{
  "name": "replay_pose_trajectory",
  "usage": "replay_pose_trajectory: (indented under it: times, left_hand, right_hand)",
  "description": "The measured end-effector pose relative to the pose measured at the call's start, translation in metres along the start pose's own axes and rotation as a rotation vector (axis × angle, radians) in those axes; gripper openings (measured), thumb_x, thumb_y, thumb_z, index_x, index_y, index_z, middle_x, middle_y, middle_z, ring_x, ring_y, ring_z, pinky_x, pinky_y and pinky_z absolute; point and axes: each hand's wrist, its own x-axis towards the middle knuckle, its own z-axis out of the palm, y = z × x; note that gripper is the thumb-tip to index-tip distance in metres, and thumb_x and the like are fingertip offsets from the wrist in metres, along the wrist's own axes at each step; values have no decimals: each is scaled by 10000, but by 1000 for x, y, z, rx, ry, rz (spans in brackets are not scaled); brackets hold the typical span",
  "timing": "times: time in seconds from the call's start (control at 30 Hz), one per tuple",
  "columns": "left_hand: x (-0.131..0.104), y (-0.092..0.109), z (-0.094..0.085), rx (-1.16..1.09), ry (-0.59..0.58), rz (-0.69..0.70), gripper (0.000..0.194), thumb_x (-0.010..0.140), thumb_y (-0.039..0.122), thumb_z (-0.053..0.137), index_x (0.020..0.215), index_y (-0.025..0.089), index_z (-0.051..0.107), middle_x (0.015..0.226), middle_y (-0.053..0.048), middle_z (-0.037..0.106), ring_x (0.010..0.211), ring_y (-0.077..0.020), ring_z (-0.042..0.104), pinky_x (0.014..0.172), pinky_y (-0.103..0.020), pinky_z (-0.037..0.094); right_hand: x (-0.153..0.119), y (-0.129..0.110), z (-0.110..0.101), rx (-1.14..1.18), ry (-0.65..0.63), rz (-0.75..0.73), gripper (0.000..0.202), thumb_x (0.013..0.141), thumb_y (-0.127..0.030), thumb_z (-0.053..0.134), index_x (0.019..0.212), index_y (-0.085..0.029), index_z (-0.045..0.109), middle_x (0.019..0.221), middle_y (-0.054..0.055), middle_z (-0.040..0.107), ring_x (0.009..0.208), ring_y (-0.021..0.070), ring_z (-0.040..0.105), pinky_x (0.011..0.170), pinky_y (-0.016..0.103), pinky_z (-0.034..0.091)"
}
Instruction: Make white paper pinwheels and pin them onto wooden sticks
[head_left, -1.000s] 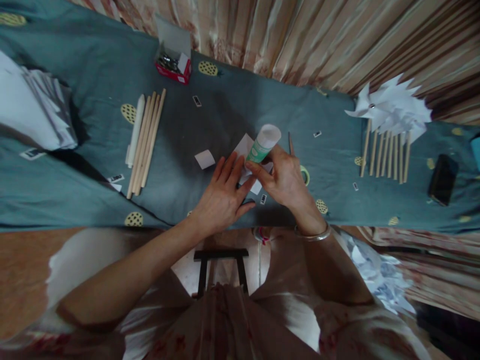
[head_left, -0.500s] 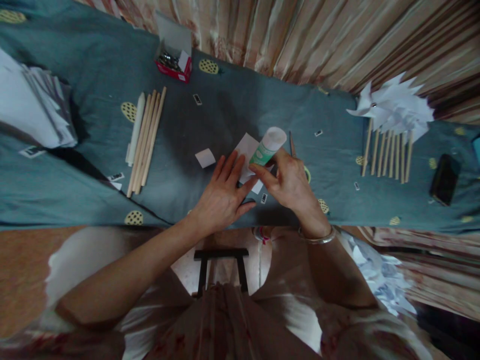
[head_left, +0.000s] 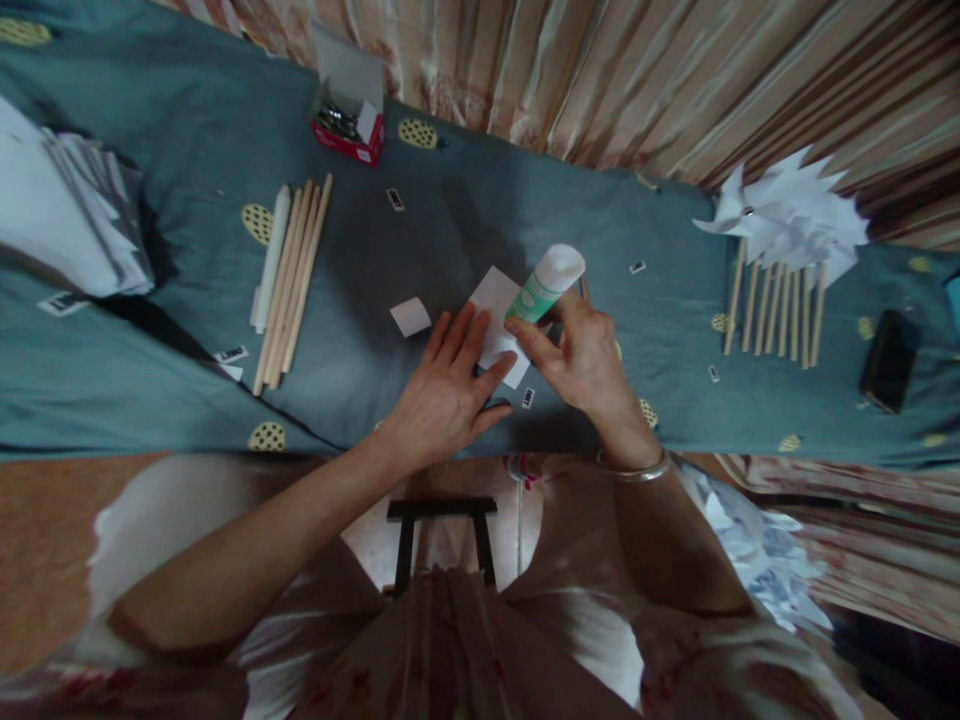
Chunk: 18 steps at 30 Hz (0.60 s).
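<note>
My right hand is closed around a glue stick with a white and green barrel, tilted with its lower end at a piece of white paper. Whether the tip touches the paper is hidden by my fingers. Flat on the table, my left hand has its fingers stretched out and rests on the paper's left edge. A smaller white paper piece lies just left of my left fingertips. Partly hidden behind my right hand is a thin pointed object.
Several wooden sticks lie to the left, near a stack of white paper. An open red box of small metal pieces stands at the back. Paper pinwheels on sticks and a black phone are at the right.
My right hand has moved slightly right with the glue stick, uncovering more of the paper. My left hand stays in place on it.
</note>
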Motion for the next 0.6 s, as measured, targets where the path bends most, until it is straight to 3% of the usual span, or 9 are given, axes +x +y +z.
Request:
replay_pose_trajectory:
  times: [0.6]
  left_hand:
    - [0, -1, 0, -20, 6, 1, 549, 907, 443, 628, 1383, 197, 511, 1607, -191, 292, 1501, -434, 193, 1143, -720, 246]
  right_hand:
    - [6, 1, 9, 42, -27, -17, 317, 875, -546, 595, 911, -230, 593, 805, 59, 681, 733, 224, 638, 692, 375, 526]
